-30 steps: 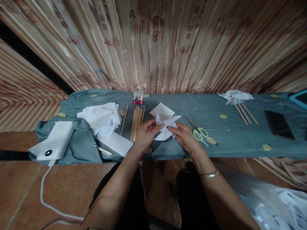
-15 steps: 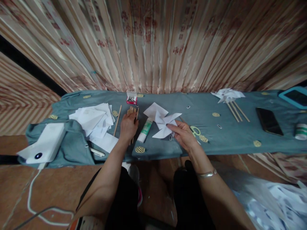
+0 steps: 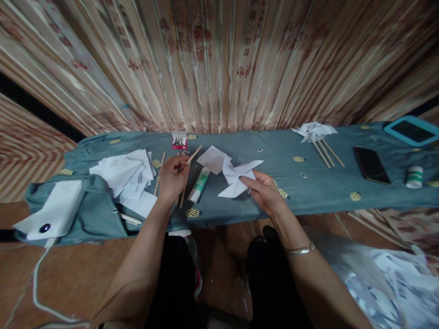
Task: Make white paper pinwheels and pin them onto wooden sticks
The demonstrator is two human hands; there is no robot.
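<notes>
Between the thumb and fingers of my right hand (image 3: pixel 265 188) is a folded white paper pinwheel (image 3: pixel 236 177), its blades spread out to the left. My left hand (image 3: pixel 174 176) is closed on a thin wooden stick (image 3: pixel 195 154) that slants up to the right. More wooden sticks (image 3: pixel 184 189) lie on the cloth under and beside that hand. A glue stick (image 3: pixel 199 185) with a green label rests between my hands. Behind it lies a white paper square (image 3: pixel 213 157). A small red box of metal pins (image 3: pixel 179 141) stands open beyond my left hand.
White paper sheets (image 3: pixel 125 171) are piled on the left, near a white device (image 3: pixel 61 208) with a cable. Finished pinwheels on sticks (image 3: pixel 314 131), a black phone (image 3: pixel 371 165), a second glue stick (image 3: pixel 414 177) and a blue-framed tablet (image 3: pixel 413 131) lie on the right.
My left hand has lifted a wooden stick from the bunch and tilted it up. The pinwheel stays in my right hand, now covering the scissors. The whole view has shifted slightly.
</notes>
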